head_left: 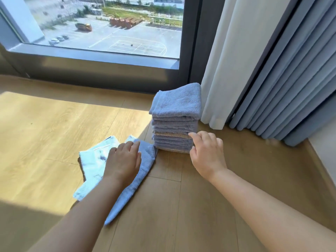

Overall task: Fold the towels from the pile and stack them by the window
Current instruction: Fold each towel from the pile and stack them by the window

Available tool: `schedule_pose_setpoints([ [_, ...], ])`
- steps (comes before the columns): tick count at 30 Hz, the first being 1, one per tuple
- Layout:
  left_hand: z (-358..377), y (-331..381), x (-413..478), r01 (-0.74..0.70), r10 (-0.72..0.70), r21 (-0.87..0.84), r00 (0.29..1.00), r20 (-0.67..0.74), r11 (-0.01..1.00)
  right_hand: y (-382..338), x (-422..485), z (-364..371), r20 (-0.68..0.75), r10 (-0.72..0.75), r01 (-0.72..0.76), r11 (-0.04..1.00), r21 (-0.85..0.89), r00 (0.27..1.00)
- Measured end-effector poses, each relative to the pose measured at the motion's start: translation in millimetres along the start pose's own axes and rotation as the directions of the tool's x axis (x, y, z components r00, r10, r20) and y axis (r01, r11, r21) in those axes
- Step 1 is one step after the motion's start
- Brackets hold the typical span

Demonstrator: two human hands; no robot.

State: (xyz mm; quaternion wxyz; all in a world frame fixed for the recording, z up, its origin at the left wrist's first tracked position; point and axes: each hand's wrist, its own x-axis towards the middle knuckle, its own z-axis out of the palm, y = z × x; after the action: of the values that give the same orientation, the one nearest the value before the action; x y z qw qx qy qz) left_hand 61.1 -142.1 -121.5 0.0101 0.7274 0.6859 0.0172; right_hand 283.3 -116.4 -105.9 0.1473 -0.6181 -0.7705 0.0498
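Left hand (123, 161) presses flat on a pale-blue terry towel (145, 164) angled toward the blue folded-towel stack (174, 128); right hand (207, 155), fingers loose, touches that stack.

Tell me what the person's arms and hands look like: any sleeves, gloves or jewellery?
Both are bare. The left hand and right hand wear no gloves, and no rings show on the visible fingers. The left forearm and right forearm are uncovered down to the frame's edge: no sleeve, watch or bracelet in view.
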Motion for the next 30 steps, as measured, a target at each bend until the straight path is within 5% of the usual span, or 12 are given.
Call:
schedule_pose_setpoints([
  [9,38.1,-52.0,-57.7,0.186,-0.189,0.035,0.976,0.11,0.982,-38.5,-29.0,41.1,0.064,-0.116,0.121,0.99,-0.078,0.991],
  [22,95.3,-131.5,-40.3,0.558,-0.511,-0.127,0.814,0.276,0.82,-110.2,37.5,132.6,0.464,-0.18,0.216,0.976,-0.025,0.867],
  [30,136.4,-165.8,-38.7,0.68,-0.541,-0.134,0.674,0.503,0.721,-160.2,77.7,204.8,0.821,-0.12,0.234,0.972,-0.018,0.559],
])
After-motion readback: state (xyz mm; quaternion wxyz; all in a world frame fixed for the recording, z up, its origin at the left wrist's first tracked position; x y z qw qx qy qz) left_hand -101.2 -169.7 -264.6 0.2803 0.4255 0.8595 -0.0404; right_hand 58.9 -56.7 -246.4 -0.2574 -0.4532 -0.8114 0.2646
